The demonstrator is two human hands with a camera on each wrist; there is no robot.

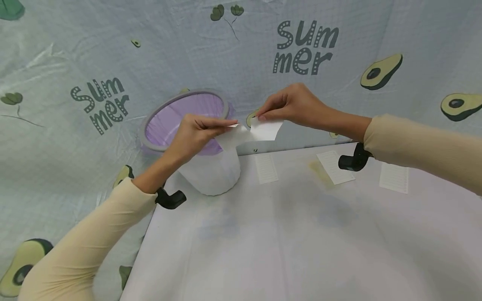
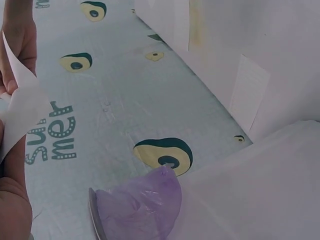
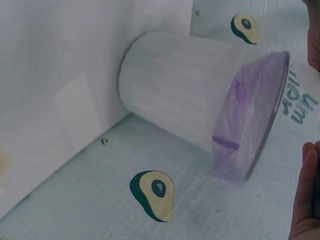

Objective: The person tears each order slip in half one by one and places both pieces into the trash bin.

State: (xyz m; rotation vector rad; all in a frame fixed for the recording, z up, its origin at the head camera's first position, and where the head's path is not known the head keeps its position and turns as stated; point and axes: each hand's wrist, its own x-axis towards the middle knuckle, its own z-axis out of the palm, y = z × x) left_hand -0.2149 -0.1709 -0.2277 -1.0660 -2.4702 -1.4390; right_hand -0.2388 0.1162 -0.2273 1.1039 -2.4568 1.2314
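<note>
In the head view a piece of white paper point(image 1: 263, 130) is held up between two hands, in front of the bin's right side. My left hand point(image 1: 192, 136) pinches its left end between thumb and straight fingers. The upper right edge is pinched by the thumb and fingers of my right hand point(image 1: 297, 106). Between the hands the paper narrows and bends; whether it is torn there I cannot tell. Behind and below the left hand stands a white bin point(image 1: 214, 175) with a grey rim, lined with a purple bag point(image 1: 165, 121). The left wrist view catches the bent paper point(image 2: 30, 107) at its left edge.
Three printed paper slips lie along the table's far side: one beside the bin point(image 1: 266, 168), a tilted slip point(image 1: 335, 167) by a yellowish stain point(image 1: 320, 172), and a slip at the right point(image 1: 393, 177). An avocado-print sheet point(image 1: 169, 50) hangs behind the white table point(image 1: 263, 242).
</note>
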